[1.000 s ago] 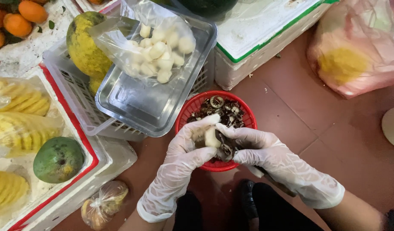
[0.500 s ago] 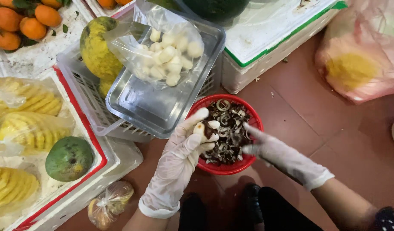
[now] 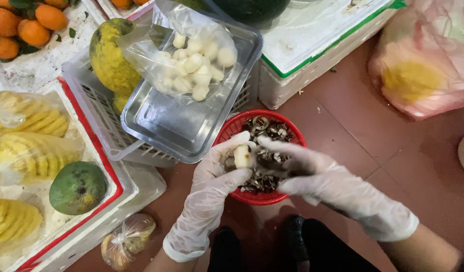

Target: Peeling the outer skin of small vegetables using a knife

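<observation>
My left hand (image 3: 219,176) and right hand (image 3: 305,168) meet over the bowl (image 3: 264,197) of peelings on the floor (image 3: 383,151); behind the bowl sits a tray (image 3: 176,126) carrying a bag of peeled pieces (image 3: 191,63), crates (image 3: 126,181) to its left.

Soft, even light; glare on steel tray (image 3: 176,126); right hand (image 3: 312,174) motion-blurred; shadows faint.

Seen at far left: oranges (image 3: 25,25) on a white tray. Beside them, a yellow-green fruit (image 3: 109,55) in a grey basket (image 3: 98,116). Noted at left: bagged pineapple pieces (image 3: 33,151) and a green mango (image 3: 77,187) in a red-rimmed box (image 3: 116,189). Found at far centre, a white foam box (image 3: 317,45); at far right, a pink plastic bag (image 3: 423,65) on the red tiled floor (image 3: 393,166). Near the box, a small knotted bag (image 3: 127,242).
</observation>
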